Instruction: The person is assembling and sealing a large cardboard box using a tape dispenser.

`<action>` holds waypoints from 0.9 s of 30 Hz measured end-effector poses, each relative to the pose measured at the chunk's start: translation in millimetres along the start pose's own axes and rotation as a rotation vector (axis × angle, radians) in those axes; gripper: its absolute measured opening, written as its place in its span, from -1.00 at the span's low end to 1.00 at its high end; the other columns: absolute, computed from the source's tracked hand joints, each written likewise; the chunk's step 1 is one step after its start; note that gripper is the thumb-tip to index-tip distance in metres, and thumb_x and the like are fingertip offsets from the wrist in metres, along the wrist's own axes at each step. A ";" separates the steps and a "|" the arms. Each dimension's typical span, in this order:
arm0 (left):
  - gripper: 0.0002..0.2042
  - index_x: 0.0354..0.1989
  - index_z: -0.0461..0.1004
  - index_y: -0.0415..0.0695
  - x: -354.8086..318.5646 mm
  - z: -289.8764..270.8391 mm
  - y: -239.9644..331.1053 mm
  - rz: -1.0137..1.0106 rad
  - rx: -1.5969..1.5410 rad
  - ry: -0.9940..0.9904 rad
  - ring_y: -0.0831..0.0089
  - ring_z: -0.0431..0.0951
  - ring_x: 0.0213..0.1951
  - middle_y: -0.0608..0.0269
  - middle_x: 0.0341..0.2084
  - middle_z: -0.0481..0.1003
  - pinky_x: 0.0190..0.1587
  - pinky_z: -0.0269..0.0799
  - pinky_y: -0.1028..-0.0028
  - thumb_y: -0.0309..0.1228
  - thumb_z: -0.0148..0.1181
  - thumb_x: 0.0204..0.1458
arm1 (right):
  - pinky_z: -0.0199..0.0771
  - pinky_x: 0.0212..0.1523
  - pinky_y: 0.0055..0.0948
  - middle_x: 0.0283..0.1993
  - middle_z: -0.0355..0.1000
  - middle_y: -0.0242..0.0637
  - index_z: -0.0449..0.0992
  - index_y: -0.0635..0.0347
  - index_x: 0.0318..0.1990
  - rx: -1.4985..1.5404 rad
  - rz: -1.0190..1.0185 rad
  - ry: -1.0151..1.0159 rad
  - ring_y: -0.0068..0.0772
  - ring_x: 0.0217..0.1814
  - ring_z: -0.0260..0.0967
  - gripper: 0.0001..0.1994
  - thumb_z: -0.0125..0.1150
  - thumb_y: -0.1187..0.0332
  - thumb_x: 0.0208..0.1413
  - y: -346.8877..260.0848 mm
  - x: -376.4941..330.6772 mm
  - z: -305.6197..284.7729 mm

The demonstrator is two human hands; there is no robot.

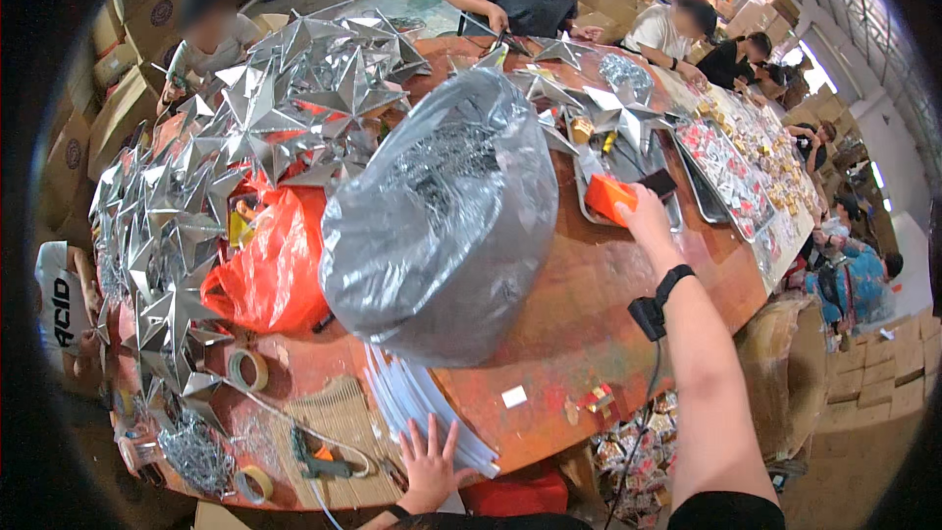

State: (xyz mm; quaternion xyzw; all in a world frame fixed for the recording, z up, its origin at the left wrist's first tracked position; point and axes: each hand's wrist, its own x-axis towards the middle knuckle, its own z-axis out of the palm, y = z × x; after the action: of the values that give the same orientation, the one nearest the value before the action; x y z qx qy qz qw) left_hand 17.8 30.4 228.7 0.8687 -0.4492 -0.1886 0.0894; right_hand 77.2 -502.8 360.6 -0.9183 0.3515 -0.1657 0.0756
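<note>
My left hand [430, 463] lies with fingers spread at the near end of a stack of pale translucent strips [407, 388]. Farther off, at the right, my right hand [648, 221] grips an orange block-shaped object [609, 198] over a metal tray [592, 212]. A dark flat piece [658, 183] shows beside that hand; whether it is touched I cannot tell. Between my hands stands a large grey plastic bag [442, 265] with shiny dark strands inside. A glue gun [324, 463] lies on corrugated cardboard [339, 412] left of my left hand.
Silver star decorations [265, 103] heap along the left and far side, beside a red plastic bag [270, 270]. Tape rolls [247, 370] lie near left. A tray of small packets [726, 177] sits at right. Several people work around the table [559, 373]; a cable hangs by my right forearm.
</note>
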 end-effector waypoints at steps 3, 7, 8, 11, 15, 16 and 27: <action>-0.03 0.33 0.02 0.18 -0.1 8.2 -7.4 -0.026 -0.062 -0.084 -0.41 -0.23 0.28 -0.13 0.31 -0.10 0.17 -0.33 -0.35 0.32 0.14 -0.31 | 0.29 0.09 -0.19 0.01 0.37 -0.01 0.34 0.25 0.03 -0.095 0.099 -0.043 0.00 0.09 0.29 -0.48 0.30 0.22 -0.08 14.9 18.6 45.8; -0.07 0.32 0.04 0.29 -1.1 16.1 -8.4 -0.041 -0.031 -0.151 -0.42 -0.24 0.28 -0.10 0.31 -0.09 0.15 -0.36 -0.39 0.35 0.12 -0.31 | 0.08 0.23 -0.05 0.08 0.35 -0.08 0.24 0.28 0.13 -0.365 0.174 -0.091 -0.06 0.20 0.22 -0.31 0.36 0.16 -0.16 36.7 26.6 85.6; -0.08 0.32 0.04 0.31 -3.8 17.2 -8.8 -0.060 -0.050 -0.176 -0.43 -0.24 0.27 -0.10 0.31 -0.08 0.15 -0.36 -0.39 0.36 0.11 -0.31 | 0.09 0.21 -0.02 0.09 0.35 -0.09 0.25 0.26 0.13 -0.359 0.223 -0.149 -0.07 0.19 0.23 -0.31 0.36 0.15 -0.16 29.4 26.2 85.0; -0.08 0.32 0.04 0.31 -7.5 16.7 -11.2 -0.057 -0.034 -0.137 -0.40 -0.20 0.28 -0.07 0.30 -0.06 0.15 -0.35 -0.38 0.38 0.07 -0.29 | 0.16 0.11 -0.11 -0.04 0.45 -0.16 0.35 0.13 0.09 -0.517 0.307 -0.200 -0.11 0.10 0.33 -0.34 0.34 0.04 -0.21 22.5 30.8 75.5; -0.09 0.32 0.04 0.34 2.3 5.9 -7.3 -0.041 -0.046 -0.095 -0.28 -0.10 0.28 0.08 0.31 -0.01 0.17 -0.35 -0.32 0.36 0.09 -0.31 | 0.05 0.19 -0.01 -0.15 0.50 -0.25 0.49 0.03 -0.04 -0.437 0.410 -0.304 -0.18 0.05 0.38 -0.48 0.33 0.03 -0.19 46.0 28.2 59.0; -0.09 0.32 0.04 0.34 1.4 5.8 -7.4 -0.046 -0.047 -0.093 -0.28 -0.10 0.28 0.08 0.31 -0.01 0.17 -0.35 -0.32 0.36 0.09 -0.31 | 0.05 0.19 -0.01 -0.15 0.50 -0.25 0.49 0.03 -0.04 -0.436 0.405 -0.305 -0.18 0.05 0.38 -0.48 0.33 0.03 -0.19 37.6 17.2 54.3; -0.07 0.30 0.10 0.21 -11.9 12.3 -6.2 0.013 -0.034 0.071 -0.31 -0.14 0.29 -0.01 0.31 -0.02 0.16 -0.30 -0.34 0.28 0.19 -0.34 | 0.21 0.13 0.01 -0.33 0.46 -0.11 0.44 0.21 -0.24 -0.200 -0.433 0.119 -0.03 -0.23 0.44 -0.63 0.33 0.24 -0.22 -65.9 -262.1 -133.4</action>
State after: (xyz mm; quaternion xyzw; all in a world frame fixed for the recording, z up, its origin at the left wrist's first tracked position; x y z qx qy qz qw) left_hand 11.1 43.8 218.4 0.8701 -0.4483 -0.1648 0.1212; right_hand -112.5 -281.1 436.1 -0.9638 0.1650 -0.1961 -0.0738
